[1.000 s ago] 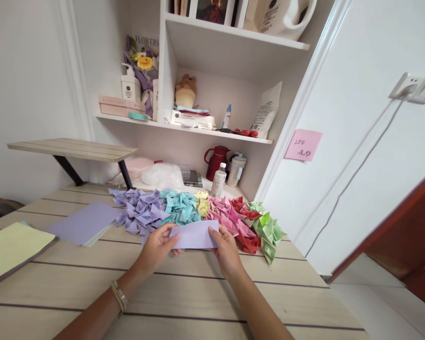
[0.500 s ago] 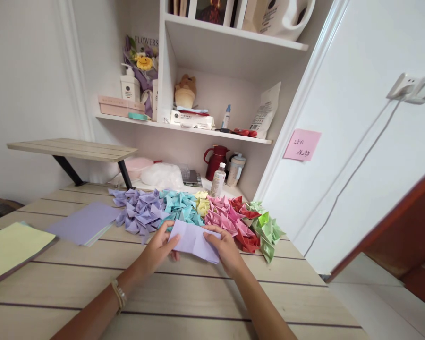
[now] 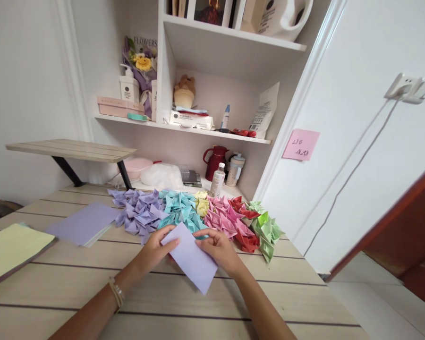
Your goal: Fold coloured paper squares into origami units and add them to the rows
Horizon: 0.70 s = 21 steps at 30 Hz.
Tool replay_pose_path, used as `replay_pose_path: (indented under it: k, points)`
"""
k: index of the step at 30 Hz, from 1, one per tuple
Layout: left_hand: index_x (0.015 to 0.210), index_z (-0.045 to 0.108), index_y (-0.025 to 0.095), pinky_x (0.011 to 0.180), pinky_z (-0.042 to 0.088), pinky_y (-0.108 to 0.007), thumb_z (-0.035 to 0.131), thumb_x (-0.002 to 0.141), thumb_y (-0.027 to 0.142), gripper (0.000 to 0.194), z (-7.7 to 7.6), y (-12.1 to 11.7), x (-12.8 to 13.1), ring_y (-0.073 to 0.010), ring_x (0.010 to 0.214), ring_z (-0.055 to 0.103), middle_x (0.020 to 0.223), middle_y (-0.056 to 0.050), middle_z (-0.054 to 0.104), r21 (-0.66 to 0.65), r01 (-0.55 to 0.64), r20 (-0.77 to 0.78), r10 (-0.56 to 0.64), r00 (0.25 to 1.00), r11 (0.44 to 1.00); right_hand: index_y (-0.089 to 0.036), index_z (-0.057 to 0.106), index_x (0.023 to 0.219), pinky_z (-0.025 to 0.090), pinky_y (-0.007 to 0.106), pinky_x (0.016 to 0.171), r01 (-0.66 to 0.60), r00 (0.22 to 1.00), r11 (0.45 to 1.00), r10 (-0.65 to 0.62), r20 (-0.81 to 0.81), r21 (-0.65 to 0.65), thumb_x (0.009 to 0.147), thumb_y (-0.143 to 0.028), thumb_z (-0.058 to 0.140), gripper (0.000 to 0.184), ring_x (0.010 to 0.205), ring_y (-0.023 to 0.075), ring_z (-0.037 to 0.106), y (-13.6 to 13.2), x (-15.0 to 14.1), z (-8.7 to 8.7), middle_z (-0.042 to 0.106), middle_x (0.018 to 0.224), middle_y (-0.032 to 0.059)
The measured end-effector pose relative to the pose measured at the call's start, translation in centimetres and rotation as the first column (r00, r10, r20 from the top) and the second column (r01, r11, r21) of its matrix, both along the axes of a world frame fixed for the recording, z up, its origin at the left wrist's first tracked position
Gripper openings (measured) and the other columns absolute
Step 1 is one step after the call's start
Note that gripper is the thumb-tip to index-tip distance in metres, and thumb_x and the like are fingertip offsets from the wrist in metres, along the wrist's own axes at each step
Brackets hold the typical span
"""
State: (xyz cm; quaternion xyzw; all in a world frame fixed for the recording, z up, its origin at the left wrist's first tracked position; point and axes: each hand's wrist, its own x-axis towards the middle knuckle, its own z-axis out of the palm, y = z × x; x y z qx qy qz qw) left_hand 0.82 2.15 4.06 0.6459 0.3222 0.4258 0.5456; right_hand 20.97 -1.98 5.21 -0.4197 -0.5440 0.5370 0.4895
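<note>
Both hands hold one lilac paper sheet [image 3: 193, 259] just above the wooden table [image 3: 163, 302]. My left hand [image 3: 156, 250] pinches its upper left corner, thumb on top. The paper's upper right edge is gripped by my right hand [image 3: 217, 250], fingers curled over it. The sheet is unfolded and slants down to the right, with its lower corner near the table. Behind it lies a row of folded paper pieces: purple [image 3: 138, 212], teal [image 3: 180, 210], yellow [image 3: 202, 205], pink [image 3: 225, 219], red [image 3: 248, 238] and green [image 3: 267, 229].
A stack of lilac sheets [image 3: 85, 224] and a yellow pad [image 3: 12, 248] lie at the left. A raised wooden shelf [image 3: 71, 148] stands behind them. At the back are a red kettle [image 3: 216, 163], a bottle [image 3: 217, 182] and a white cup [image 3: 235, 170]. A white wall rises on the right.
The paper was a folded strip held level between both hands. It has been opened into a full sheet and turned, so its lower corner now points down to the right.
</note>
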Motion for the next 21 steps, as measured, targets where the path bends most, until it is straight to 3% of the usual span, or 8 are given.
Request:
replay_pose_path:
  k: [3,6,9,13,16,18,21]
  points:
    - [0.098,0.055,0.015,0.043,0.045,-0.021,0.066,0.071,0.034,0.034,-0.17,0.1,0.03,-0.0138,0.051,0.058,0.069,-0.002,0.063,-0.043,0.058,0.016,-0.057,0.998,0.997,-0.016,0.065,0.081,0.026,0.016,0.036,0.033,0.995,0.999,-0.037,-0.093,-0.041,0.064,-0.04,0.071,0.031,0.035,0.0053,0.036,0.06,0.08,-0.11,0.049,0.043,-0.0072]
    - [0.09,0.056,0.016,0.042,0.045,-0.021,0.067,0.07,0.035,0.03,-0.17,0.15,0.09,-0.0127,0.048,0.056,0.066,-0.001,0.064,-0.08,0.098,0.057,-0.094,0.994,0.992,-0.017,0.064,0.088,0.028,0.016,0.038,-0.015,0.99,0.998,0.006,-0.142,-0.064,0.063,-0.038,0.072,0.033,0.036,0.0057,0.04,0.04,0.18,-0.19,0.055,0.049,-0.0057]
    - [0.081,0.063,0.015,0.047,0.046,-0.021,0.072,0.065,0.033,0.026,-0.02,0.06,0.01,-0.0138,0.054,0.057,0.066,-0.001,0.064,-0.071,0.058,0.07,-0.053,0.996,0.996,-0.016,0.066,0.089,0.031,0.016,0.04,-0.081,0.988,0.994,0.071,-0.135,-0.072,0.063,-0.036,0.072,0.033,0.041,0.0068,0.045,-0.05,0.13,-0.31,0.06,0.056,-0.0031]
    - [0.074,0.068,0.012,0.05,0.047,-0.024,0.072,0.062,0.04,0.03,0.21,0.01,-0.25,-0.0143,0.053,0.057,0.063,-0.004,0.064,-0.094,0.072,0.095,-0.063,0.993,0.993,-0.014,0.069,0.08,0.03,0.016,0.041,-0.063,0.987,0.995,0.051,-0.154,-0.075,0.062,-0.034,0.072,0.027,0.043,0.0065,0.046,-0.1,0.03,-0.36,0.06,0.055,-0.0016]
    - [0.069,0.068,0.011,0.05,0.047,-0.025,0.071,0.063,0.04,0.03,0.36,0.19,-0.23,-0.0142,0.053,0.056,0.061,-0.005,0.063,-0.101,0.061,0.095,-0.051,0.994,0.993,-0.014,0.069,0.087,0.036,0.017,0.046,-0.076,0.975,0.995,0.06,-0.212,-0.067,0.06,-0.032,0.074,0.033,0.049,0.0089,0.052,-0.11,0.06,-0.1,0.065,0.065,0.001]
    - [0.074,0.066,0.013,0.048,0.044,-0.022,0.073,0.062,0.035,0.026,0.45,0.3,-0.11,-0.0123,0.051,0.054,0.061,-0.002,0.061,-0.083,0.021,0.077,-0.014,0.997,0.996,-0.017,0.065,0.096,0.041,0.02,0.051,-0.027,0.964,0.998,0.009,-0.264,-0.063,0.057,-0.029,0.077,0.042,0.058,0.0122,0.058,-0.09,0.08,0.07,0.067,0.075,0.002]
    - [0.093,0.063,0.017,0.048,0.041,-0.019,0.073,0.063,0.028,0.033,0.48,0.24,0.05,-0.0104,0.054,0.051,0.063,0.002,0.056,-0.002,0.021,0.028,-0.021,0.999,1.0,-0.02,0.062,0.1,0.043,0.022,0.053,0.098,0.95,0.993,-0.113,-0.29,-0.066,0.054,-0.027,0.08,0.05,0.058,0.013,0.059,0.03,0.05,0.02,0.066,0.073,-0.0004]
